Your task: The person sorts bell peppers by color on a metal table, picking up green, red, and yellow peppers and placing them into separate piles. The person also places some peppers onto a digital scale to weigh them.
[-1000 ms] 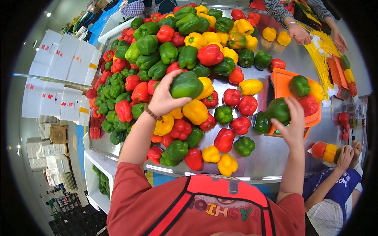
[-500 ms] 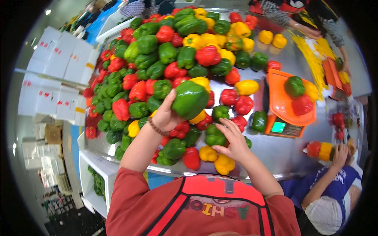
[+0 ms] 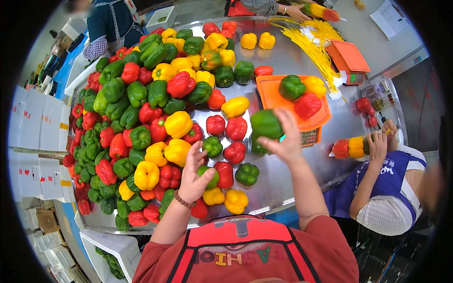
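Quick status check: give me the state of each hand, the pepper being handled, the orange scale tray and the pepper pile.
Right hand: raised, gripping a green pepper.
Green pepper: held off the table, beside the tray.
Left hand: open, fingers spread, holding nothing, over the peppers.
Orange scale tray: loaded with one green, one yellow, one red pepper.
Pepper pile: loose, mixed colours on the metal table.

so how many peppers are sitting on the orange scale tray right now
3 on the orange scale tray: a green pepper at the back left, a yellow pepper at the back right, a red pepper in front. The right hand holds a fourth, green, beside it.
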The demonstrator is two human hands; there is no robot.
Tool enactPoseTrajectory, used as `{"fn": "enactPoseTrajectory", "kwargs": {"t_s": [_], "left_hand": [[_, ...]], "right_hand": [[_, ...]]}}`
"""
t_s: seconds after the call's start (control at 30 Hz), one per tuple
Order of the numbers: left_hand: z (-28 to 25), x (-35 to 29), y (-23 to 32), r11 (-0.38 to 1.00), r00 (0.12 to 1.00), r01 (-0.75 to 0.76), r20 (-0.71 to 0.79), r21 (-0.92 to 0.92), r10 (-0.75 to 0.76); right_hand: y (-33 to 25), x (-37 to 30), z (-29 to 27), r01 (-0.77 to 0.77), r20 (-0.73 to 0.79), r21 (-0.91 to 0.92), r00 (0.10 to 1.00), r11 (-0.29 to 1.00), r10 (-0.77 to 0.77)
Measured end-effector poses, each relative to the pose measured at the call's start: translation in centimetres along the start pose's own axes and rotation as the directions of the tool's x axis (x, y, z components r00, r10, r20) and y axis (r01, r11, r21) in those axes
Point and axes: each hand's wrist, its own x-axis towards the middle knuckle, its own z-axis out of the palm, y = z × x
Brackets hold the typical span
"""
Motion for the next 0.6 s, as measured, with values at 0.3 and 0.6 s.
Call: {"fn": "enactPoseTrajectory", "kwargs": {"t_s": [0.3,0.6], "left_hand": [[0.7,-1.3,-3.3,0.606,0.965,-0.264,0.197,0.751,0.175],[0.8,-1.0,-5.8,0.434,0.908,-0.378,0.236,0.818,0.346]], "right_hand": [[6.1,4.5,-3.2,-0.045,-0.074,-0.403,0.997,0.914,0.017],[11.2,13.8,-3.9,-0.305,0.234,-0.469,0.862,0.829,0.449]]}}
